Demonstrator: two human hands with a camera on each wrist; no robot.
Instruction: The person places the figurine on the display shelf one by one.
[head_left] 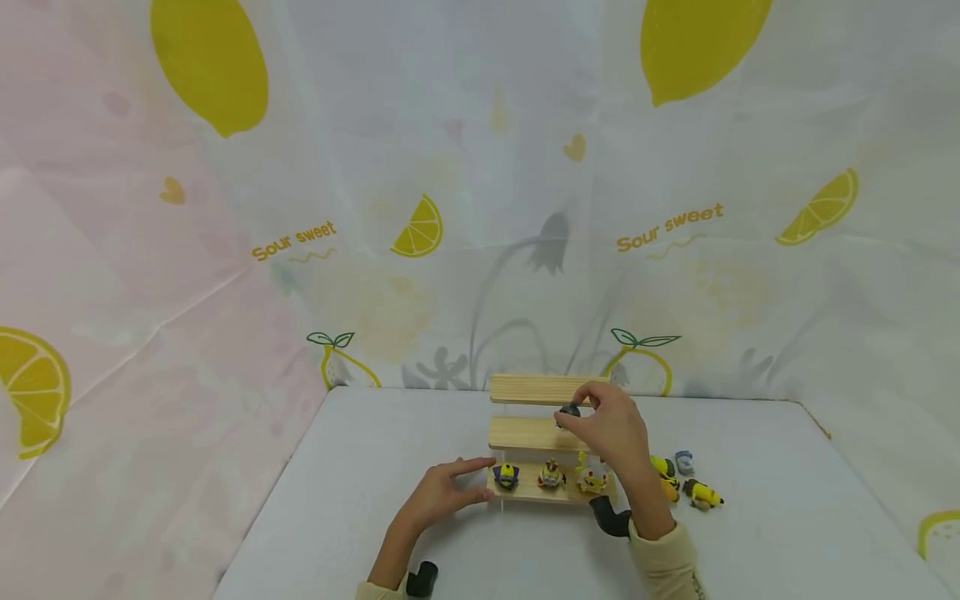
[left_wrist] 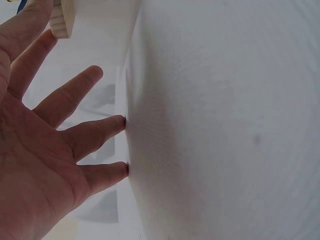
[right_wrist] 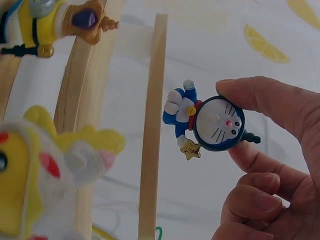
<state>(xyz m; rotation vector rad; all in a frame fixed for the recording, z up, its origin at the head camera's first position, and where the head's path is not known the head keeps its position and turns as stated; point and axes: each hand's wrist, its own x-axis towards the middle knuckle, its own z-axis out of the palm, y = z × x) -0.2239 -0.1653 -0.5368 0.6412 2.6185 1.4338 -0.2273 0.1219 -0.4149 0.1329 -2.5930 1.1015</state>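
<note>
The right hand (head_left: 615,425) pinches a small blue-and-white cat-faced figurine (right_wrist: 207,120) by its round head, between thumb and forefinger, other fingers curled. Its long axis runs straight out from the pinch: head at the fingertips, feet pointing to the middle tier (head_left: 517,433) of a wooden stand. The feet are just beside that tier's edge—whether they touch it, I cannot tell. The right hand is clearly the nearer one, over the tier's right part.

The left hand (head_left: 442,497) lies lower, fingers straight and spread, thumb and forefinger touching the left end of the bottom tier (head_left: 528,492).

That tier bears three figures: a purple-and-yellow one (head_left: 506,476) on the left, a crowned one (head_left: 551,475) mid-way and a white-and-yellow one (head_left: 592,475) on the right. The top tier (head_left: 532,389) rises behind. Right of the stand, more figures (head_left: 702,494)—mostly yellow—lie loosely grouped on the white table (head_left: 337,467).
</note>
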